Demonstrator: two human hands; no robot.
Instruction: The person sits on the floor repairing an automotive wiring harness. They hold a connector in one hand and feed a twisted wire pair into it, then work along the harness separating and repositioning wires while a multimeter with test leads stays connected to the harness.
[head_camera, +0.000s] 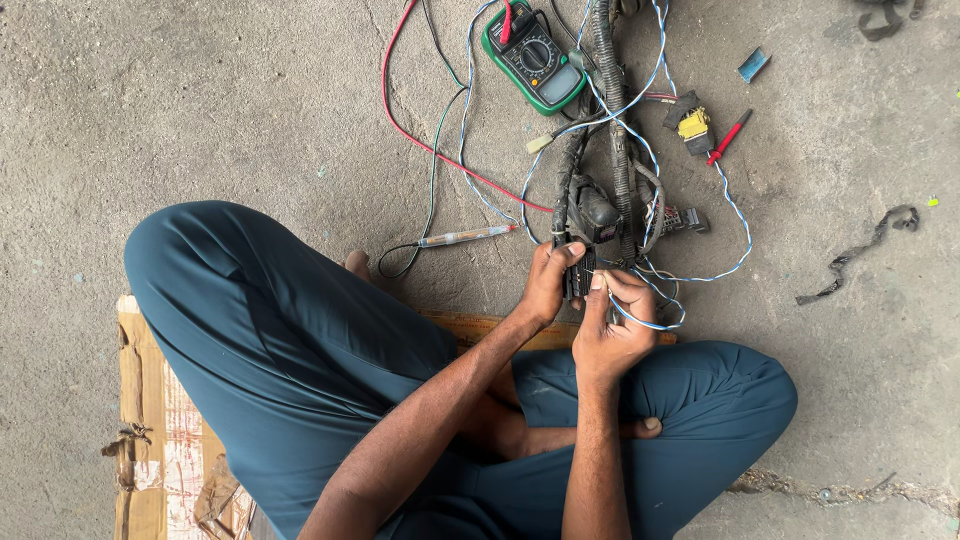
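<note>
On the concrete floor, a wire harness runs down from the top centre to a black connector at mid-frame, gripped by the left hand while the right hand pinches a wire at it, below a green multimeter.

I see a green multimeter at twelve o'clock, blue-white twisted wire, red lead, and teal trousers.
</note>
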